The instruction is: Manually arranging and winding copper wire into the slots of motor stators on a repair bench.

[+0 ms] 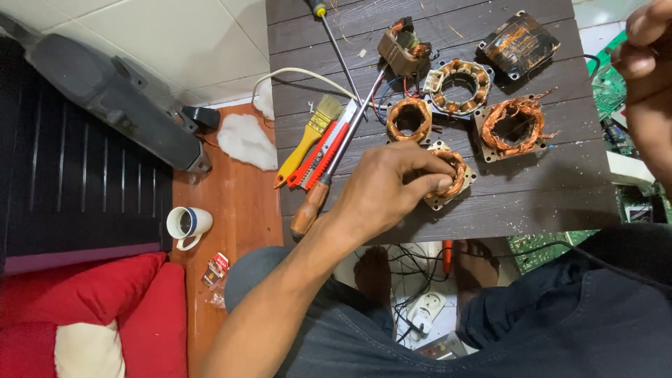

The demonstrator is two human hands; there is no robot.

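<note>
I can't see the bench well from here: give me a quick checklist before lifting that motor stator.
1. Left hand on the nearest copper-wound stator, fingers touching it: ok.
2. Right hand free to help, raised at the right edge: ok.
3. Wood-handled screwdriver beside the wrist, not under the stator: ok.
4. Neighbouring stators apart from it: ok.
5. Stator's wires free of others: cannot tell.

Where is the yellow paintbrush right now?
In the head view, the yellow paintbrush lies on the left part of the dark table, beside the red cutter, left of the left hand.
</note>
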